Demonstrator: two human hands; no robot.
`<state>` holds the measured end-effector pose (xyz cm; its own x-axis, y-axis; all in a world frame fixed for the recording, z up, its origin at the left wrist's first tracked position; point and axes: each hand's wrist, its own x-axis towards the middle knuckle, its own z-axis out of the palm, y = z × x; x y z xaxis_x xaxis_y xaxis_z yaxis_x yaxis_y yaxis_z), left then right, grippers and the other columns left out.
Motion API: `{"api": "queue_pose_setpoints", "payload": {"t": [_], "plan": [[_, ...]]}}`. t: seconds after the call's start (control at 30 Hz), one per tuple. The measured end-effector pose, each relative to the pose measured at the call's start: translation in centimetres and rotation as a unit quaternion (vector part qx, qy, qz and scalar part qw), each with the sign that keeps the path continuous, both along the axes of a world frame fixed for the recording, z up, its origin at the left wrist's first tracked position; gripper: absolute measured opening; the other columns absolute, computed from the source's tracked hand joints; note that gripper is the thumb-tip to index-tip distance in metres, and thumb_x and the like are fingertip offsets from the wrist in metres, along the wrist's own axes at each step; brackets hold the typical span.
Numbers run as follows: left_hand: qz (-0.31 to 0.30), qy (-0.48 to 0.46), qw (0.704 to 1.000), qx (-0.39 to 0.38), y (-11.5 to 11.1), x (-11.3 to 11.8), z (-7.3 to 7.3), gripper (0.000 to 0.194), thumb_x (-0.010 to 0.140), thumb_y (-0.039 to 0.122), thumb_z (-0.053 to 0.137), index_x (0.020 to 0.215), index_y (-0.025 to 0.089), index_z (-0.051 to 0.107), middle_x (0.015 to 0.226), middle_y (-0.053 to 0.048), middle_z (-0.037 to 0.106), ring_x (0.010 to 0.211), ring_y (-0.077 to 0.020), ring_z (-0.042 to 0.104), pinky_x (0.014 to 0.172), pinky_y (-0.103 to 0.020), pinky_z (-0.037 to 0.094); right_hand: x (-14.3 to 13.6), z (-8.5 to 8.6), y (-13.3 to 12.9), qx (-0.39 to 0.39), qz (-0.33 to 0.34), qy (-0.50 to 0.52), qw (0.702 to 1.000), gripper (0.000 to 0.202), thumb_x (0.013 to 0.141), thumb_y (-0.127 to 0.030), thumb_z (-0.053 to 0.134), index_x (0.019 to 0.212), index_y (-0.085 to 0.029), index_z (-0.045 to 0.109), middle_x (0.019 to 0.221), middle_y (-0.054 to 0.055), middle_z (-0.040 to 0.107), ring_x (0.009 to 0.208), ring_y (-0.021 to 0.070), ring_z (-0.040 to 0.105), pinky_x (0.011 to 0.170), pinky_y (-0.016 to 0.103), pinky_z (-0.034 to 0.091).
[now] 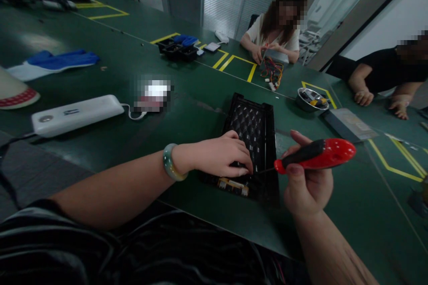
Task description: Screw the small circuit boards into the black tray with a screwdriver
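A black plastic panel (270, 142) with a patterned mesh face lies on the green table in front of me. My left hand (224, 156), wearing a bangle, reaches across it with fingers bent down and closed on its near part. In my right hand (309, 187) is a red and black screwdriver (317, 153). Its shaft points left, toward my left fingertips; the tip is hard to make out against the dark plastic. A small circuit board (234, 185) with white connectors sits at the panel's near end, just below my left hand.
A white power strip (78, 113) and a blue-white glove (63, 60) lie left. Beyond are a black tray (177, 49), a metal bowl (312, 99) and a grey metal box (349, 124). One person handles a wired metal unit (276, 56); another person's hands rest right.
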<state>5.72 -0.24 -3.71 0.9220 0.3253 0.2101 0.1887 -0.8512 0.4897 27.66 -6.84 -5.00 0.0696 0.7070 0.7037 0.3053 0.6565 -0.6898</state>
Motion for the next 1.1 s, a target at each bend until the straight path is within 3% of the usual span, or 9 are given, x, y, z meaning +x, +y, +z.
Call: {"api": "queue_pose_setpoints", "payload": {"t": [0.1,0.17,0.27,0.37,0.5,0.8,1.1], "plan": [[0.029,-0.014,0.999,-0.014,0.1,0.0,0.0,0.019,0.096,0.029,0.059,0.112,0.024,0.068,0.108,-0.001,0.075,0.099,-0.0176,0.065,0.1,-0.036,0.027,-1.0,0.7,0.7,0.087,-0.03,0.07,0.993,0.023,0.088,-0.035,0.067,0.108,-0.024,0.071,0.106,0.006,0.07,0.068,0.0141,0.056,0.059,0.031,0.044],[0.03,-0.021,0.999,-0.022,0.1,0.0,0.1,0.022,0.095,0.031,0.063,0.115,0.024,0.066,0.112,-0.001,0.074,0.1,-0.0173,0.065,0.101,-0.036,0.026,-1.3,1.3,0.9,0.105,-0.043,0.112,0.987,0.023,0.089,-0.036,0.068,0.108,-0.024,0.072,0.11,0.006,0.069,0.066,0.0114,0.053,0.052,0.026,0.039],[0.016,-0.022,0.999,-0.038,0.1,0.0,0.1,0.026,0.092,0.033,0.068,0.115,0.022,0.063,0.113,-0.001,0.074,0.101,-0.0169,0.066,0.101,-0.034,0.026,-1.1,1.9,1.0,0.064,-0.066,0.184,0.979,0.023,0.09,-0.039,0.067,0.105,-0.022,0.073,0.112,0.007,0.067,0.065,0.0101,0.053,0.045,0.022,0.035],[0.012,-0.023,0.998,-0.06,0.0,0.2,0.1,0.022,0.093,0.032,0.068,0.111,0.021,0.062,0.107,0.001,0.074,0.097,-0.0149,0.066,0.101,-0.033,0.026,-0.7,2.1,1.0,0.023,-0.083,0.227,0.97,0.028,0.089,-0.043,0.068,0.104,-0.019,0.073,0.094,0.007,0.065,0.061,0.01,0.051,0.042,0.02,0.035],[0.017,-0.025,0.997,-0.074,0.0,0.4,-0.1,0.012,0.095,0.027,0.066,0.105,0.021,0.064,0.102,0.003,0.075,0.091,-0.0127,0.066,0.1,-0.032,0.027,-0.8,2.1,1.1,0.008,-0.081,0.228,0.97,0.033,0.092,-0.044,0.064,0.107,-0.016,0.072,0.075,0.002,0.058,0.055,0.0084,0.047,0.041,0.019,0.032],[0.013,-0.022,0.996,-0.088,-0.2,0.4,0.1,0.012,0.095,0.029,0.066,0.104,0.021,0.068,0.1,0.003,0.076,0.089,-0.0134,0.065,0.101,-0.032,0.027,-1.1,2.2,0.9,0.023,-0.096,0.248,0.964,0.035,0.088,-0.046,0.068,0.103,-0.015,0.071,0.091,0.007,0.063,0.061,0.0101,0.051,0.045,0.022,0.039],[0.02,-0.009,0.995,-0.098,0.1,0.5,-0.2,0.019,0.099,0.036,0.061,0.105,0.022,0.072,0.101,0.003,0.078,0.089,-0.0144,0.064,0.1,-0.032,0.028,-0.9,2.5,0.9,0.063,-0.107,0.232,0.965,0.035,0.089,-0.045,0.064,0.105,-0.015,0.072,0.071,0.002,0.057,0.053,0.0107,0.048,0.042,0.023,0.034]]}}
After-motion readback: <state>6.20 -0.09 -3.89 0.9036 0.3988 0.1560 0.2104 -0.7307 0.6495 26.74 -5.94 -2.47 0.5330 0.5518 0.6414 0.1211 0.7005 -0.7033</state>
